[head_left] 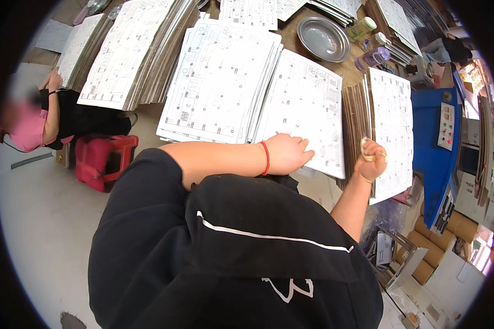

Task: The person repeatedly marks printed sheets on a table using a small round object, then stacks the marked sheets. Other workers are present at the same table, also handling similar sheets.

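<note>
My left hand (287,152), with a red cord at the wrist, lies on the near part of a printed white sheet (303,107). Its fingers are stretched out and hold nothing. To the right, my right hand (372,160) is closed, its fingers curled in beside the near end of a tall stack of printed boards (391,126). Something pale yellow shows at those fingers; whether it is worn or held I cannot make out. Left of my left hand lies another pile of printed sheets (217,82), its edges slightly uneven.
More stacked printed boards (129,52) stand at the far left, where a person in pink (27,130) sits near a red stool (105,159). A round metal bowl (323,39) and bottles (372,57) stand at the back. A blue machine (434,137) stands at the right.
</note>
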{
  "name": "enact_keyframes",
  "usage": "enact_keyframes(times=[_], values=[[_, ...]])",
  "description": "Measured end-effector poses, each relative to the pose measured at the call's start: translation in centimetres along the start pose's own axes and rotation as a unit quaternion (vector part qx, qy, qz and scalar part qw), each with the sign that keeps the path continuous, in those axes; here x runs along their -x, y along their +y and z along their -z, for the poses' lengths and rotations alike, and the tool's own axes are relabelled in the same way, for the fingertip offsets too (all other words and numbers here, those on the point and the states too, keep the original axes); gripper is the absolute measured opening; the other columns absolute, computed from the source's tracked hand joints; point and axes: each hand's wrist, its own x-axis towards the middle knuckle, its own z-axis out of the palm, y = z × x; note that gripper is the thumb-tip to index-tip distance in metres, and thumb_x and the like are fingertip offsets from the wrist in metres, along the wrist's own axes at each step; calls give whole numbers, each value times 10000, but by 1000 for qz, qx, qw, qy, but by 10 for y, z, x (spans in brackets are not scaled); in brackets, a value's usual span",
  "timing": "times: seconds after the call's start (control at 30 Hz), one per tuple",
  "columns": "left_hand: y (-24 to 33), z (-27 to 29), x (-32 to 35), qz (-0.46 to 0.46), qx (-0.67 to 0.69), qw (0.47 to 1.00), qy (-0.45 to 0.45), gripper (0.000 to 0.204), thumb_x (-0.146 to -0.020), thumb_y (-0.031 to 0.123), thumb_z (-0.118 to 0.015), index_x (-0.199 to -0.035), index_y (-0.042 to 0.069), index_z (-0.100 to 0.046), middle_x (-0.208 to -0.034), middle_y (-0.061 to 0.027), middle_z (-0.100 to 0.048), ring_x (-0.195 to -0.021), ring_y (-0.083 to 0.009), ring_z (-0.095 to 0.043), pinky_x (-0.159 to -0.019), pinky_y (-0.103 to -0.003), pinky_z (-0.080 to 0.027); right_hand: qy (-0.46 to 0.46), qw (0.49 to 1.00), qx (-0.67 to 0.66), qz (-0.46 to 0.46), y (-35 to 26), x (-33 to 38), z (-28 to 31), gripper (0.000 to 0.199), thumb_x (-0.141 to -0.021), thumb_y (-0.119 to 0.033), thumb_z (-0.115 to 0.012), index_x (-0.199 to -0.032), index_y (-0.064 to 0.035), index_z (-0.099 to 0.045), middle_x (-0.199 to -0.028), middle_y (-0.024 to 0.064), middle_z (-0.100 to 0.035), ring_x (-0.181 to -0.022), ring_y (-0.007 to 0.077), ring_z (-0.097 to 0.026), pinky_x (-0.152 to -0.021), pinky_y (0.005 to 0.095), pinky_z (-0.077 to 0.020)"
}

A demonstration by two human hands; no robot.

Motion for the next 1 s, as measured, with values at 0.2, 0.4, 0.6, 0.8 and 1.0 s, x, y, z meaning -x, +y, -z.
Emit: enact_keyframes(times=[0.2, 0.4, 0.6, 0.8, 1.0], values=[[-28, 94, 68, 70, 38, 905, 417, 426, -827, -9, -522, -1248, 17, -582, -1132, -158, -661, -922, -338, -653, -756, -397, -540, 46, 999, -8, -1, -2, 2, -7, 185, -758, -90, -399, -583, -46, -441, -611, 123, -494, -654, 221, -433, -779, 387, -400], [-63, 56, 165, 207, -34, 897, 390, 526, -750, -126, -527, -1235, 61, -613, -1246, -169, -617, -1116, -358, -597, -960, -399, -476, 19, 1000, 13, -21, 27, 8, -23, 170, -752, -75, -405, -588, -46, -441, -616, 117, -508, -654, 221, -440, -789, 398, -404], [-80, -20, 184, 302, -1, 943, 140, 450, -700, -67, -577, -1130, 46, -648, -1233, -177, -605, -1201, -341, -540, -1007, -424, -442, -41, 994, -25, -95, 62, 8, -16, 195, -782, -68, -422, -600, -25, -477, -652, 112, -527, -688, 210, -475, -740, 384, -416], [-40, -51, 40, 107, 132, 975, 145, 565, -700, 105, -698, -1249, 112, -564, -1399, -176, -450, -1343, -346, -384, -1095, -492, -333, -50, 984, -96, -144, 117, -6, -55, 206, -807, -19, -451, -617, -3, -528, -645, 122, -559, -656, 217, -505, -695, 363, -425], [-40, -90, -13, 144, 33, 983, -105, 1133, -625, 513, -829, -1532, 239, -207, -1594, -149, -135, -1481, -333, -113, -1160, -601, -115, 5, 968, -171, -183, 167, -43, -86, 228, -788, -65, -447, -570, -13, -485, -589, 130, -514, -626, 235, -472, -706, 381, -409]])
